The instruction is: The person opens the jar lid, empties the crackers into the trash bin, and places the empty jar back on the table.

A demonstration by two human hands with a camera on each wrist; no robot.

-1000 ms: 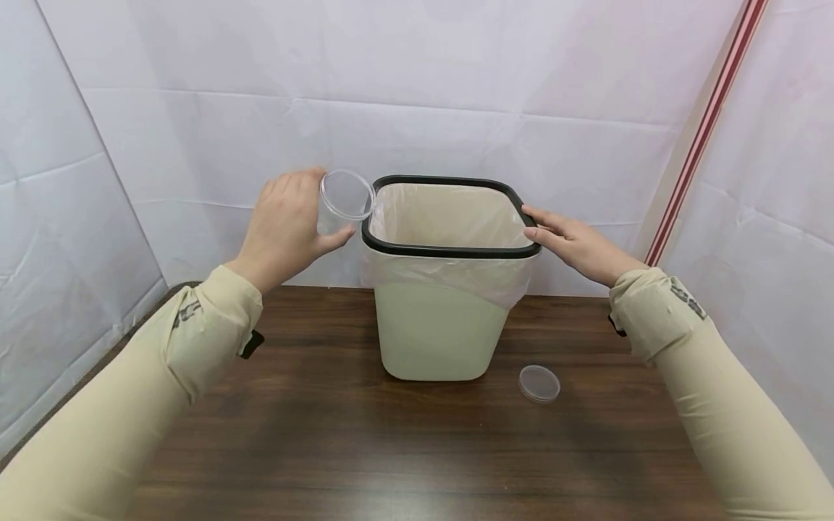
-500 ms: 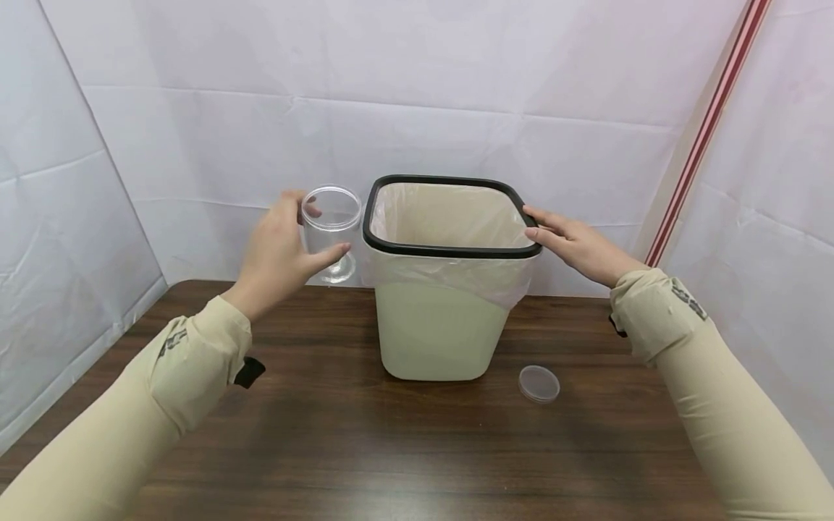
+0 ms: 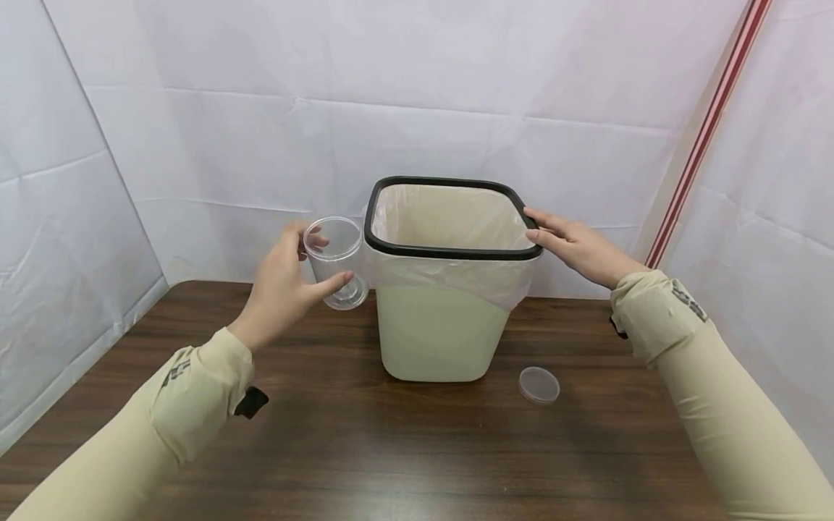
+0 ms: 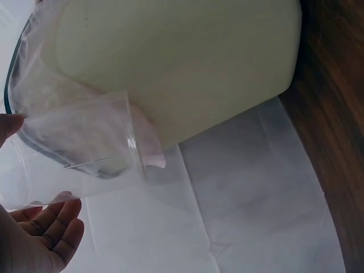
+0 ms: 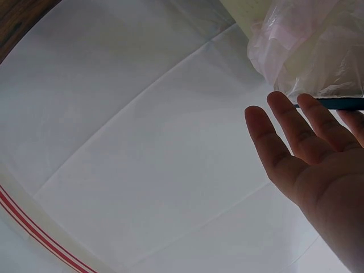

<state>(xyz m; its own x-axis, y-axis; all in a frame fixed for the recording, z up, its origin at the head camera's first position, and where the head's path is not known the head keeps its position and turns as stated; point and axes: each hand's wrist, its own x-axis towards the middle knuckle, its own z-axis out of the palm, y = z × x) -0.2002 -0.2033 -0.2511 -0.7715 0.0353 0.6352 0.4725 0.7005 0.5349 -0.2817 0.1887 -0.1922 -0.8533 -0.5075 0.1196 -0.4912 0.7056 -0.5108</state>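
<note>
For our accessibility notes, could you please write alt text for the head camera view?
A person's left hand holds a clear plastic cup beside a lined, pale green waste bin on a wooden table, while the right hand rests on the bin's black rim. A clear round lid lies nearby.

Count, by kind: one bin [image 3: 435,329] at frame centre, one liner [image 3: 449,278] in it. One clear cup [image 3: 335,262], left of centre. One lid [image 3: 538,383], lower right. Two hands: left hand [image 3: 283,282], right hand [image 3: 573,244]. One table [image 3: 365,449].
</note>
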